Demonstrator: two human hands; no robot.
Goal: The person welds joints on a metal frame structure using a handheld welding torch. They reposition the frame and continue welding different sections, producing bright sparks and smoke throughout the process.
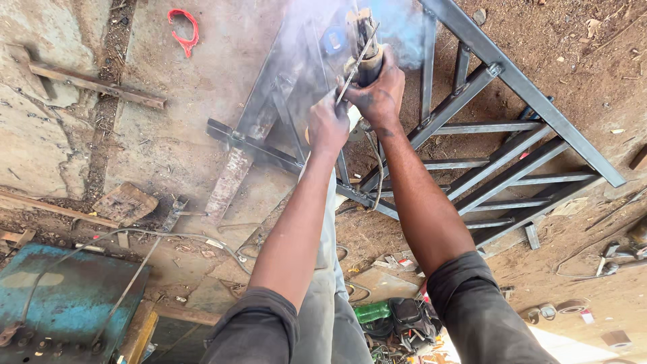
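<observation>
Here, right hand (pixel 381 91) clenched round electrode holder (pixel 367 64); left hand (pixel 328 125) pinching welding rod (pixel 356 62), steadying it. Smoke over steel frame (pixel 499 182) on dirt floor. Advice: keep rod steady, wrists braced.

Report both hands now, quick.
Left hand: closed around a thin metal rod.
Right hand: closed on the handle of a smoking welding tool.
</observation>
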